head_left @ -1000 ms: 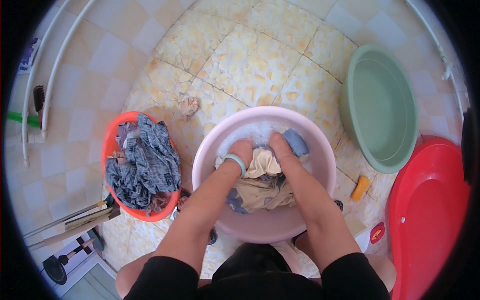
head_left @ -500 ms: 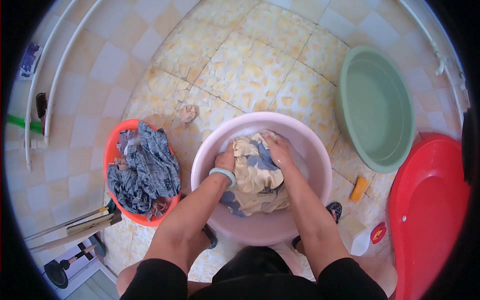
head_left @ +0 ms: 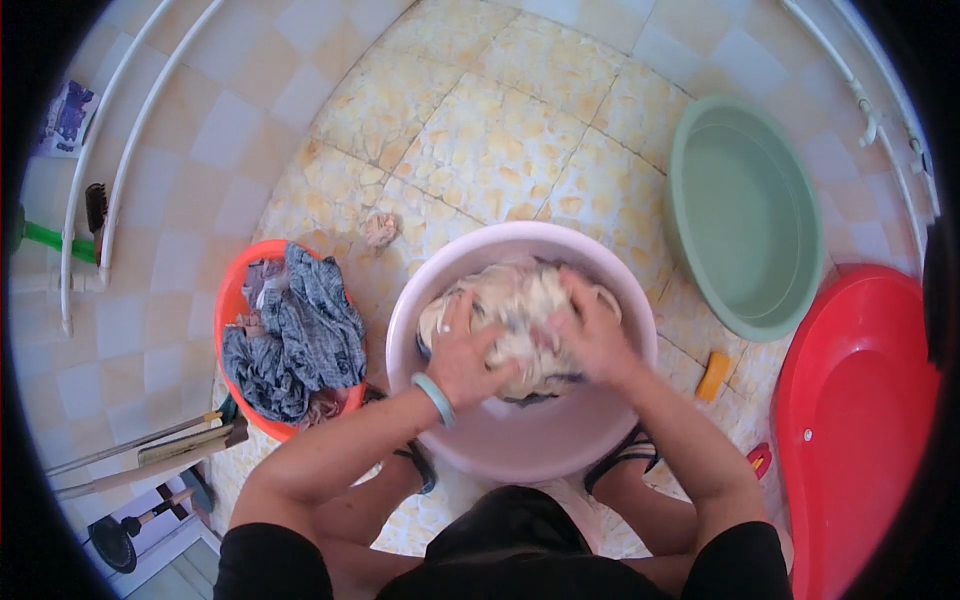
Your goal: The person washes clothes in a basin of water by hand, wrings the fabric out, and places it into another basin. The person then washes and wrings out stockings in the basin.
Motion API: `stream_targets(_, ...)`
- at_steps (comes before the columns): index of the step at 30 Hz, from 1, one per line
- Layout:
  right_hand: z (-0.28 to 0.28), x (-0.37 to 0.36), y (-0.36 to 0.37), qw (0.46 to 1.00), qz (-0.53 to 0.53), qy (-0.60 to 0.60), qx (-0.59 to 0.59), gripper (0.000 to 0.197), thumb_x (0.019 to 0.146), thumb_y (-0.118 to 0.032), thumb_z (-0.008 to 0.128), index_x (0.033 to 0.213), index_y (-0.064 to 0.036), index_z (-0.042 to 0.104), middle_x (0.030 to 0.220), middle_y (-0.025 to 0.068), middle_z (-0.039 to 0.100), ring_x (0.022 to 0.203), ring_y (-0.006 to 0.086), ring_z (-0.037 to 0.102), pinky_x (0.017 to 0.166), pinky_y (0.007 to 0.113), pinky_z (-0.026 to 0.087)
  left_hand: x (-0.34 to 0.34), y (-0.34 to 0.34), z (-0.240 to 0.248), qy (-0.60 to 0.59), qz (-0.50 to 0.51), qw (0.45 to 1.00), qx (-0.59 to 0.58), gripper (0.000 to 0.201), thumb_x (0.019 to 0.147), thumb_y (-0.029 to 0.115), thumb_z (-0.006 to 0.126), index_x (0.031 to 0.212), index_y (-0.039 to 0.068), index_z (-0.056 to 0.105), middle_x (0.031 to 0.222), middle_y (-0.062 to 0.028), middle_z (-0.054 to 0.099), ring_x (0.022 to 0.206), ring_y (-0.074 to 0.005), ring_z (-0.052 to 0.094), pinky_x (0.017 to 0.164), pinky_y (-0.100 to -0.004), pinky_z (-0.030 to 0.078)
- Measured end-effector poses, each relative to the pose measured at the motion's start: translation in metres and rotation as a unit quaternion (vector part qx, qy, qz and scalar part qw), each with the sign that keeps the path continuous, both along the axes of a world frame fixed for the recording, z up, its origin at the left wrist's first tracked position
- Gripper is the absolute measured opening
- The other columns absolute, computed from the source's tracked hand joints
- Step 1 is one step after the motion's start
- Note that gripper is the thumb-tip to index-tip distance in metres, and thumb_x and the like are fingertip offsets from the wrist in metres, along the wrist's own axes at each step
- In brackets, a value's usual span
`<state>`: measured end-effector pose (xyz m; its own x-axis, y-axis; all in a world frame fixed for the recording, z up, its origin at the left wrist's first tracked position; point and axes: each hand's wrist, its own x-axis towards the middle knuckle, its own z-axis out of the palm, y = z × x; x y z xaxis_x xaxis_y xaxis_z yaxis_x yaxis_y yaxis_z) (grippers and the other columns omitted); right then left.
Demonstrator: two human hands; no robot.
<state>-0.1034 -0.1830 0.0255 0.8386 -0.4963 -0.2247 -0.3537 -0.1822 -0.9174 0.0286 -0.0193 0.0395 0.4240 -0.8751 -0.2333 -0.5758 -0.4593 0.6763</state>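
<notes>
A pale pink basin (head_left: 520, 455) stands on the floor between my feet. Inside it lies a bundled cream cloth (head_left: 515, 290) with dark bluish patches, smeared by motion. My left hand (head_left: 465, 355), wearing a pale green bangle (head_left: 434, 398) at the wrist, rests on the cloth's near left side with fingers spread. Over the right side is my right hand (head_left: 597, 335), slightly blurred, its fingers also apart. Both palms face down or inward against the bundle, and neither hand visibly grips it.
An orange basin (head_left: 232, 290) full of grey-blue clothes (head_left: 320, 320) is at left. A green basin (head_left: 745, 220) holding water and a red tub (head_left: 860, 400) stand at right. Near them lies a yellow-orange block (head_left: 713, 376). A small crumpled cloth (head_left: 380, 229) lies beyond the orange basin.
Both hands have come off the cloth's far sides and drawn nearer, fingers now spread. The cloth has gone from a loose folded heap to a rounder bundle farther up the basin.
</notes>
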Motion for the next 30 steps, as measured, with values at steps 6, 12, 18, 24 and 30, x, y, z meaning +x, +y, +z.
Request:
stream_targets(6,-0.047,-0.036,0.078,0.960,0.057,0.142,-0.236,0.054,0.074,-0.027,0.061,0.121,-0.0037,0.046,0.105,0.0182,0.048,0.104,0.0345,0.044,0.089,0.046,0.031,-0.037,0.010,-0.027,-0.108,-0.136,0.979,0.105,0.033,0.071,0.036,0.061,0.096,0.013,0.062,0.135,-0.0237,0.028,0.123,-0.0442,0.028,0.095,-0.0639,0.020)
stream_targets(12,-0.110,0.007,0.037,0.962,0.063,0.238,-0.115,0.038,0.075,-0.021,0.053,0.111,-0.0063,0.053,0.099,0.0223,0.057,0.097,0.0329,0.056,0.083,0.046,0.043,-0.009,-0.020,-0.077,-0.122,-0.165,0.971,0.120,0.024,0.081,0.029,0.049,0.091,0.011,0.062,0.125,-0.0209,0.043,0.118,-0.0368,0.039,0.094,-0.0559,0.028)
stream_targets(18,-0.148,0.024,0.004,0.906,0.107,0.374,-0.168,0.031,0.075,-0.024,0.057,0.098,-0.0038,0.058,0.093,0.0205,0.062,0.085,0.0355,0.061,0.075,0.045,0.048,0.021,-0.077,-0.080,-0.002,-0.085,0.958,0.273,0.033,0.085,0.034,0.044,0.097,0.008,0.060,0.092,-0.0231,0.061,0.091,-0.0334,0.059,0.083,-0.0430,0.043)
stream_targets(24,-0.114,0.014,0.000,0.973,0.017,0.199,-0.115,0.031,0.086,-0.025,0.048,0.107,-0.0051,0.058,0.103,0.0209,0.059,0.097,0.0354,0.057,0.084,0.039,0.045,0.007,-0.051,-0.063,0.011,0.037,0.995,0.092,0.037,0.085,0.035,0.046,0.108,0.008,0.057,0.107,-0.0167,0.059,0.102,-0.0303,0.054,0.092,-0.0410,0.037)
stream_targets(30,-0.074,0.051,-0.022,0.977,-0.066,0.203,-0.004,0.045,0.088,-0.037,0.043,0.117,-0.0040,0.052,0.121,0.0182,0.051,0.111,0.0326,0.049,0.095,0.037,0.037,-0.015,0.016,-0.109,0.105,0.513,0.852,0.030,0.058,0.083,0.041,0.050,0.122,-0.002,0.047,0.123,-0.0203,0.048,0.115,-0.0338,0.044,0.100,-0.0384,0.028)
